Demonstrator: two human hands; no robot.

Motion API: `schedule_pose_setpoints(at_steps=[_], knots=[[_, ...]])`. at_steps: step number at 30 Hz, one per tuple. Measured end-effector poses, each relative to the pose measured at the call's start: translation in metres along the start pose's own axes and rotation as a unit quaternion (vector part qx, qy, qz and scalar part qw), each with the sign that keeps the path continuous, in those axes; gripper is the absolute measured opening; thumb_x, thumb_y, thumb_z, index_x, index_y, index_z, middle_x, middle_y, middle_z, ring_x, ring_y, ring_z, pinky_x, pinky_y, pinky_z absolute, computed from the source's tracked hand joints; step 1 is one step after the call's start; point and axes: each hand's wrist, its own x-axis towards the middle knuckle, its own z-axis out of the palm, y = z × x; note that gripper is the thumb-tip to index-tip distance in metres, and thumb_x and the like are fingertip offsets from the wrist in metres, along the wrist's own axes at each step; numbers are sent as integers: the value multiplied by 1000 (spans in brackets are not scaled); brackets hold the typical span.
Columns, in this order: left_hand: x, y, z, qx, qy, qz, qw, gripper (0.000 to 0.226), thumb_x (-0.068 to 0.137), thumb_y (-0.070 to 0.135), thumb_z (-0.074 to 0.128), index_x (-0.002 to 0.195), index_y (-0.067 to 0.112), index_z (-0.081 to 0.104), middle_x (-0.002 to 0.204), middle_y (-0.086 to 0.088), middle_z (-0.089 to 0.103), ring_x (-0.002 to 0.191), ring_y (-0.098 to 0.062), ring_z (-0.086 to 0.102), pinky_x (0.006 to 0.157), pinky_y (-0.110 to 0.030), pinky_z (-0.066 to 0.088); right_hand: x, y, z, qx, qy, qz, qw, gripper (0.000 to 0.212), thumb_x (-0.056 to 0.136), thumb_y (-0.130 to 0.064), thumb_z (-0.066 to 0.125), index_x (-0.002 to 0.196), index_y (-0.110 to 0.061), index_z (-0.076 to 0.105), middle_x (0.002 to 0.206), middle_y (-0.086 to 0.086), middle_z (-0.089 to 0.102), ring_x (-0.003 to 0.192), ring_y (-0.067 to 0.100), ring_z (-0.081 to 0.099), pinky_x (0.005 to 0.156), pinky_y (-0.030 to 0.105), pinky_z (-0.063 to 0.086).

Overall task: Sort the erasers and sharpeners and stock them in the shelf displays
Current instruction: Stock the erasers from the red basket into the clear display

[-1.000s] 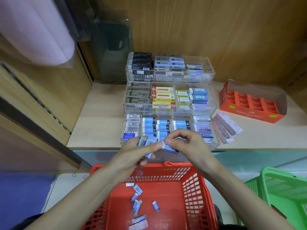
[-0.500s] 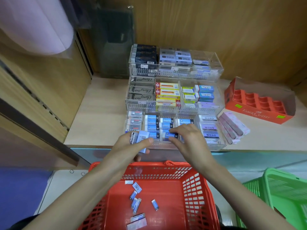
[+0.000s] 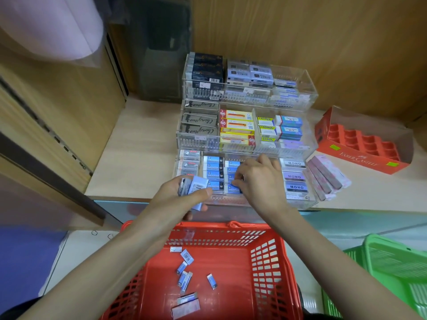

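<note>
1. Head view, risks:
   - The right grip [image 3: 261, 179] works inside the front tier of the acrylic display [image 3: 300, 204], in a compartment already packed with blue erasers [image 3: 213, 167]. If the piece goes in crooked, it may ride up on its neighbours or tip the column just left of the fingertips.
   - The left grip [image 3: 182, 199] holds its load out past the shelf [image 3: 138, 158] edge. If the thumb loosens, a piece would likely fall into the red basket [image 3: 272, 262] below the wrists, or miss it and land on the floor.
   - The MONO erasers [image 3: 294, 176] sit just right of the right grip. A wide knuckle swing could knock them, or an eraser could end up in the wrong compartment.

2. Head view, grips:
   - The right grip is curled tight, its fingertips [image 3: 239, 180] pinched down on one blue eraser [image 3: 233, 188] at the near end of the column. The knuckles hide most of that piece.
   - The left grip is closed around a small stack of held erasers [image 3: 196, 185]. The thumb lies across the front and a barcode faces up.
   - Loose erasers [image 3: 184, 276] wait on the basket floor, below and behind both grips, so the sorting looks far from done.
</note>
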Motion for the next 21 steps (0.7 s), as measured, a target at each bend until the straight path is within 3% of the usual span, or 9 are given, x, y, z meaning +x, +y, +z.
schedule_pose_setpoints(at_steps=[3, 6, 10, 13, 16, 18, 21], knots=[[-1, -1, 4, -18, 6, -11, 1000, 4, 90, 10, 59, 90, 12, 62, 71, -4, 65, 47, -6, 57, 45, -20, 35, 2, -1, -6, -5, -25, -9, 1000, 10, 76, -26, 72, 74, -16, 70, 86, -1, 67, 93, 29, 50, 80, 37, 27], [-2, 0, 6, -69, 11, -32, 997, 19, 94, 1, 45, 89, 12, 59, 78, -8, 66, 57, -12, 64, 44, -21, 38, 5, 6, -15, 17, -69, -39, 997, 19, 85, -34, 64, 95, -20, 73, 101, -4, 65, 104, 25, 44, 83, 33, 23], [-6, -7, 4, -75, -36, -11, 996, 18, 94, 1, 49, 95, 14, 63, 85, -1, 73, 75, -15, 70, 53, -18, 51, -22, 2, -38, 171, -55, -12, 984, 18, 90, -26, 61, 98, -14, 73, 100, 1, 68, 101, 24, 50, 87, 30, 31], [-6, -12, 5, -61, -35, -16, 997, 11, 90, 2, 56, 90, 8, 64, 82, -3, 71, 67, -8, 69, 56, -17, 53, -58, -16, -54, 327, -74, 54, 940, 13, 89, -19, 62, 96, -14, 71, 92, -4, 69, 90, 14, 56, 78, 11, 35], [-3, -15, 8, -56, -22, -28, 998, 4, 87, 2, 60, 85, 4, 64, 79, -9, 64, 60, -9, 60, 47, -14, 42, -79, -29, -51, 436, -73, 102, 891, 26, 81, -23, 71, 105, -27, 61, 89, -9, 64, 85, 6, 56, 73, 7, 37], [-2, -18, 8, -54, -14, -34, 998, 11, 86, 3, 61, 76, 7, 64, 70, -6, 57, 58, -9, 48, 43, -16, 30, -81, -34, -44, 417, -48, 84, 904, 37, 78, -22, 75, 107, -29, 54, 89, -14, 60, 87, 3, 52, 75, 7, 36], [-1, -19, 10, -73, -22, -42, 996, 12, 85, 4, 62, 73, 7, 62, 65, -3, 49, 54, -7, 39, 41, -16, 25, -77, -39, -34, 346, 4, 36, 937, 39, 76, -23, 76, 110, -23, 57, 87, -24, 50, 88, 3, 49, 80, 13, 37]])
